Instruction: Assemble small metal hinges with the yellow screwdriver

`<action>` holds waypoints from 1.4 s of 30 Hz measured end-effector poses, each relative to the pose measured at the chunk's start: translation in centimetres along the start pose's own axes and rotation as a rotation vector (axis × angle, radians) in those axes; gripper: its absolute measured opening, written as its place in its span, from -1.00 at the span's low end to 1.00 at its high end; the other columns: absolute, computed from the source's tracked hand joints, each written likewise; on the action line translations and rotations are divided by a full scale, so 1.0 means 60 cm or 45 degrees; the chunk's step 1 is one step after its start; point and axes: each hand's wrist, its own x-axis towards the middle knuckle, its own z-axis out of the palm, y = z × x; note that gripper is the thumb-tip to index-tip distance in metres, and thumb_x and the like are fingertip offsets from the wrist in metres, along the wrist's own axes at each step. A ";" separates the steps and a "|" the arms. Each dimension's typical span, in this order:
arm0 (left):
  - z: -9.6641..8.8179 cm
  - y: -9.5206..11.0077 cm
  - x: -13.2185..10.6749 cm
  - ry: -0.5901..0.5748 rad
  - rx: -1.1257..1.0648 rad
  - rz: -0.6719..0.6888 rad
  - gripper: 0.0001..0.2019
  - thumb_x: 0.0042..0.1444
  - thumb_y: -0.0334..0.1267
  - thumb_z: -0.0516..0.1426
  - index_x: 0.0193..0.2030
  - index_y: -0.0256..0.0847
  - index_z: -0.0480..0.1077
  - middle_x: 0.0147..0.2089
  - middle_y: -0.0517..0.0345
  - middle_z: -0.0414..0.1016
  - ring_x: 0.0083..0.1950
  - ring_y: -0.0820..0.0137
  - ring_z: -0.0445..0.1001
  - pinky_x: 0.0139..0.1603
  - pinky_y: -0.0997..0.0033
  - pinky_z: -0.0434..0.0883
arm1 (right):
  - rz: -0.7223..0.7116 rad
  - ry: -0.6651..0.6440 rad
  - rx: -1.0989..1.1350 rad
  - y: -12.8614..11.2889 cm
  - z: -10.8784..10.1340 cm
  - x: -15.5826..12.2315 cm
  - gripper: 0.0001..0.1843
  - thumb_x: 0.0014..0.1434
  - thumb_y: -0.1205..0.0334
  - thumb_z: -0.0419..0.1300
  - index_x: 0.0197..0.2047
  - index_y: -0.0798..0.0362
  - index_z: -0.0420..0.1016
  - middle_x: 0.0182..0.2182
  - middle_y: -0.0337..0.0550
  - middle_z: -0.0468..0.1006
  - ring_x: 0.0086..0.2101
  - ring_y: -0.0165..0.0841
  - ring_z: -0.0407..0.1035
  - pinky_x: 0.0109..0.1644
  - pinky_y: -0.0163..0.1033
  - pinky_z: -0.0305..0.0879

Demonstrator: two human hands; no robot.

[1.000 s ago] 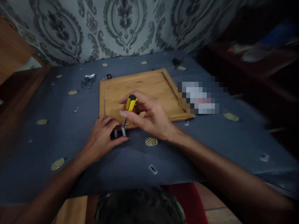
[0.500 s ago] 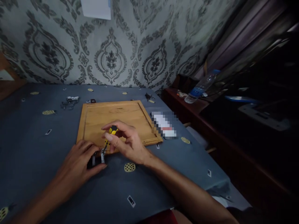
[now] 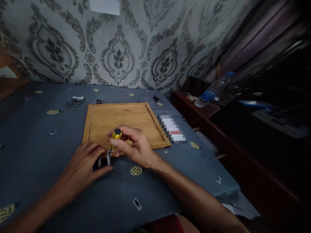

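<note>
My right hand [image 3: 138,147] grips a screwdriver [image 3: 117,133] by its yellow and black handle, fingers and thumb curled round it. The tool slants down and its lower end meets a small metal hinge [image 3: 109,159]. That hinge sits at the near edge of a framed wooden cabinet door [image 3: 119,116], which lies flat on the table. My left hand [image 3: 85,165] closes round the hinge from the left, fingers on its far side and thumb on the near side. Part of the hinge and the screwdriver's tip are hidden by my fingers.
On the blue patterned tablecloth [image 3: 136,187] lie loose metal parts [image 3: 77,100] at the back left and small dark items [image 3: 157,99] at the back right. A blurred-out flat object [image 3: 172,129] lies beside the door. A plastic bottle [image 3: 210,92] leans on the dark red ledge.
The view has shifted slightly, so the scene sits a little further right. Both hands keep their hold; the screwdriver's handle stands a bit more upright.
</note>
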 end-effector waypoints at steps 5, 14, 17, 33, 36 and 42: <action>-0.015 0.016 0.008 -0.077 -0.004 -0.048 -0.70 0.23 0.08 0.25 -0.14 -0.10 0.52 -0.05 0.04 0.53 0.01 0.10 0.45 0.05 0.04 0.42 | -0.036 0.085 -0.045 0.007 0.004 -0.001 -0.56 0.11 -0.15 0.42 -0.35 0.02 0.40 -0.49 -0.37 0.42 -0.57 -0.53 0.36 -0.52 -0.41 0.38; -0.031 0.029 0.012 -0.179 0.029 -0.073 -0.68 0.19 0.01 0.33 -0.09 -0.17 0.48 -0.03 0.04 0.49 0.07 0.11 0.39 0.12 0.07 0.35 | -0.126 0.152 -0.172 0.002 -0.002 0.003 -0.63 0.11 -0.03 0.47 -0.32 0.01 0.43 -0.43 -0.33 0.52 -0.56 -0.50 0.45 -0.47 -0.37 0.42; -0.032 0.030 0.012 -0.187 0.043 -0.061 -0.66 0.17 0.02 0.35 -0.14 -0.19 0.47 -0.08 0.05 0.47 0.04 0.12 0.40 0.08 0.10 0.35 | -0.130 0.068 -0.231 -0.006 -0.007 0.001 -0.68 0.19 -0.03 0.41 -0.21 0.02 0.51 -0.31 -0.25 0.59 -0.53 -0.49 0.50 -0.42 -0.34 0.48; -0.032 0.030 0.014 -0.161 0.079 -0.044 -0.65 0.17 0.03 0.35 -0.14 -0.20 0.47 -0.10 0.07 0.48 0.00 0.15 0.40 0.03 0.12 0.38 | -0.400 0.372 -0.511 0.026 0.010 -0.016 -0.80 0.32 0.05 0.29 -0.20 0.01 0.52 -0.32 -0.23 0.57 -0.50 -0.46 0.46 -0.38 -0.28 0.47; -0.034 0.030 0.014 -0.155 0.082 -0.032 -0.65 0.18 0.03 0.35 -0.14 -0.20 0.47 -0.10 0.07 0.48 0.01 0.16 0.41 0.02 0.14 0.39 | -0.421 0.406 -0.516 0.031 0.014 -0.014 -0.79 0.32 0.03 0.29 -0.21 0.00 0.51 -0.34 -0.24 0.55 -0.49 -0.45 0.44 -0.38 -0.26 0.47; -0.035 0.033 0.013 -0.183 0.093 -0.056 -0.66 0.18 0.01 0.35 -0.10 -0.18 0.48 -0.07 0.06 0.48 0.03 0.14 0.41 0.03 0.12 0.40 | -0.424 0.407 -0.500 0.033 0.014 -0.014 -0.83 0.28 0.10 0.35 -0.25 -0.01 0.51 -0.38 -0.26 0.52 -0.46 -0.43 0.45 -0.39 -0.27 0.46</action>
